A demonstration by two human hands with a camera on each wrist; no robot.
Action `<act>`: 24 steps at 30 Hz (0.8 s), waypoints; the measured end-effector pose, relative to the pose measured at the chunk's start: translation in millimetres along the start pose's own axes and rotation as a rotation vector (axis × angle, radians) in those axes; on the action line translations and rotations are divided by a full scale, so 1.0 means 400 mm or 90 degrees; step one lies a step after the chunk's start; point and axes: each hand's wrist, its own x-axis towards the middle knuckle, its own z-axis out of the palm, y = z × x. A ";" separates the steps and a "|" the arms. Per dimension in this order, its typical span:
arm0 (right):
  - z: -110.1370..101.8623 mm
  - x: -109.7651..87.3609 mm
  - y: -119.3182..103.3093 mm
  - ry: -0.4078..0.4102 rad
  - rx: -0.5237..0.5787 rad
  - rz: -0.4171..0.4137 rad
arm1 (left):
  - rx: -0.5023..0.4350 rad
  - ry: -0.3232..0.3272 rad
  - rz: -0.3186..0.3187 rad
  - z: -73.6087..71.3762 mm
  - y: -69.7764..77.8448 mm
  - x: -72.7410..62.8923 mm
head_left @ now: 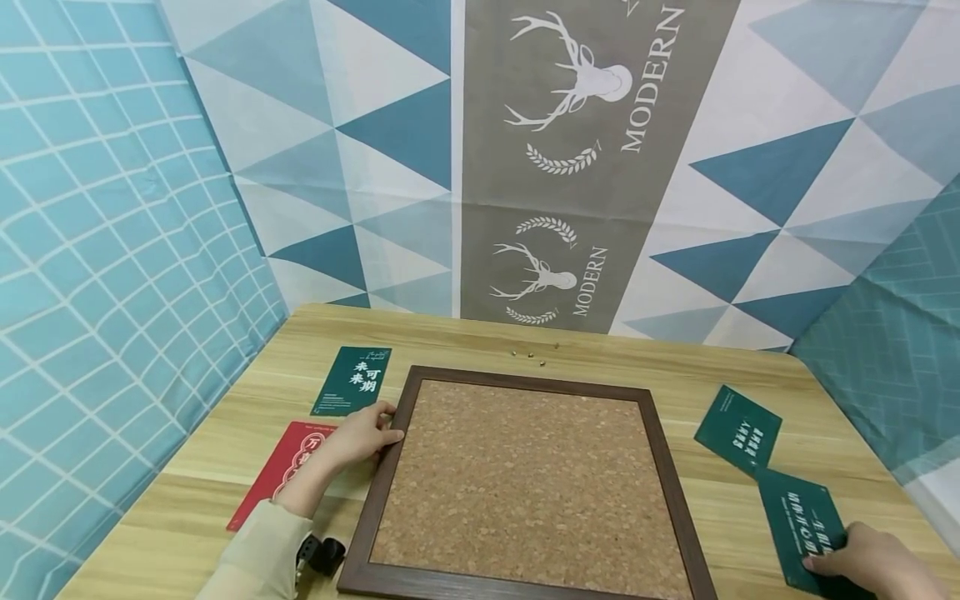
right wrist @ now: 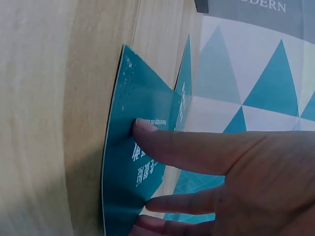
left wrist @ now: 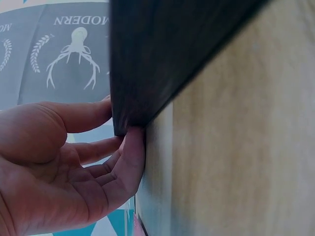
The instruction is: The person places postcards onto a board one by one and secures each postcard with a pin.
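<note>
A cork board point(head_left: 528, 483) with a dark brown frame lies on the wooden table. My left hand point(head_left: 358, 438) grips the board's left edge; in the left wrist view the thumb is on the frame's side point(left wrist: 142, 64), and the fingers curl at its lower edge. At the lower right my right hand point(head_left: 877, 560) pinches a green card point(head_left: 795, 518) with white writing. The right wrist view has the thumb on that card's face point(right wrist: 133, 98), with other fingers at its edge, their tips partly hidden. Another green card point(head_left: 738, 429) lies just beyond, its corner near the held one.
Left of the board lie a green card point(head_left: 354, 379) and a red card point(head_left: 266, 479), partly covered by the left arm. Several small brass-coloured pins point(head_left: 530, 356) are scattered behind the board. A patterned cloth wall point(head_left: 405, 167) rises behind the table's back edge.
</note>
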 end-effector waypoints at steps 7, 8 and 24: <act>0.001 -0.005 -0.006 0.032 0.009 -0.005 | -0.005 0.000 0.002 0.000 0.000 -0.001; 0.001 -0.001 -0.004 0.033 0.007 -0.003 | -0.006 0.000 0.002 0.000 0.000 -0.001; -0.019 -0.060 -0.019 0.070 0.041 -0.027 | -0.006 0.001 0.003 0.002 0.000 -0.003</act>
